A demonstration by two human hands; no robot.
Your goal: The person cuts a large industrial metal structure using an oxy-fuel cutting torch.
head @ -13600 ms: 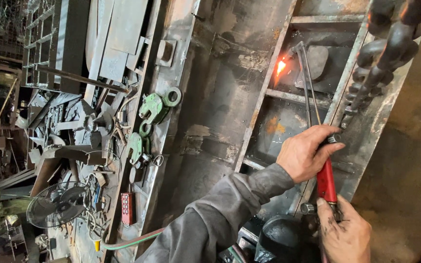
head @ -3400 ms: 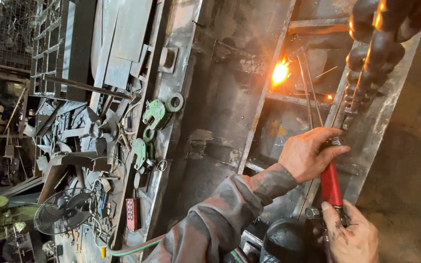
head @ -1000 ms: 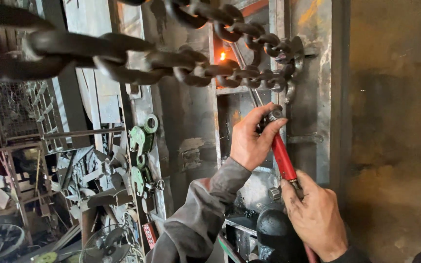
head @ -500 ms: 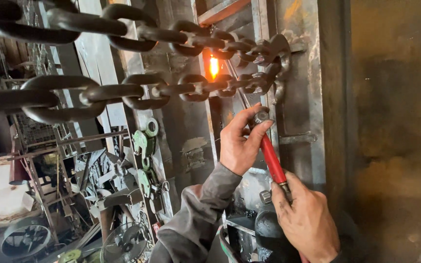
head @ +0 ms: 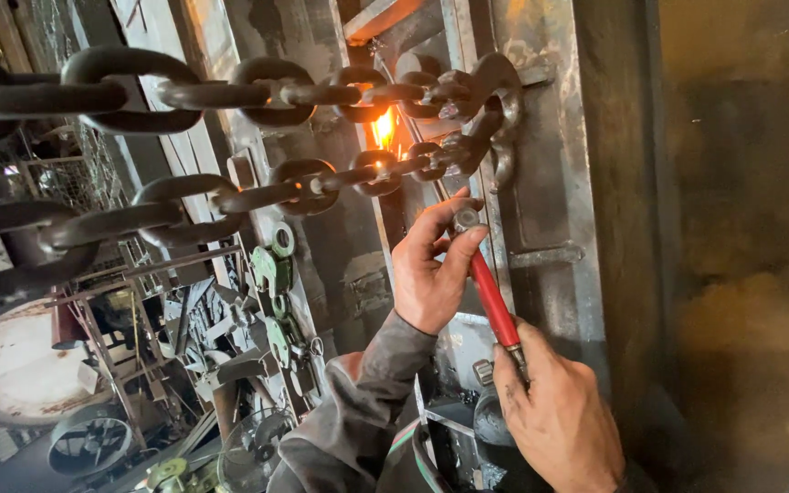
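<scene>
Both hands grip 1 red-handled rod: left hand forward, right hand behind. Its tip reaches toward the glowing opening above; work looks midway.

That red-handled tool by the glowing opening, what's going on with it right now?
A person holds the red-handled tool in both hands: the left hand grips near its metal head, the right hand holds the lower end. The tool points up toward an orange glow in a metal frame. A heavy chain hangs across in front.
</scene>
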